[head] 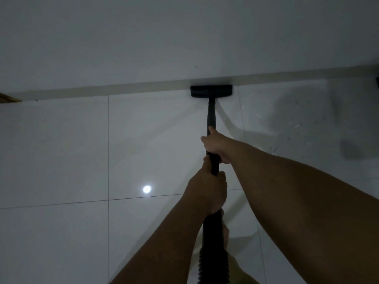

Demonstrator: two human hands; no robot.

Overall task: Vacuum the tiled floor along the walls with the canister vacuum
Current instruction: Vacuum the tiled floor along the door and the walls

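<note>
A black vacuum wand (211, 115) runs straight ahead from me to a flat black floor nozzle (211, 91), which lies on the white tiled floor (61, 150) pressed against the pale skirting (123, 90) of the wall. My right hand (215, 147) grips the wand further forward. My left hand (207, 193) grips it closer to me, just above the ribbed black hose (213, 261). The canister itself is out of view.
The white wall (164, 37) fills the top of the view. A wooden edge (8, 98) shows at far left by the skirting. A dark object (377, 85) sits at the far right edge. A ceiling light's reflection (146, 189) glares on the tile.
</note>
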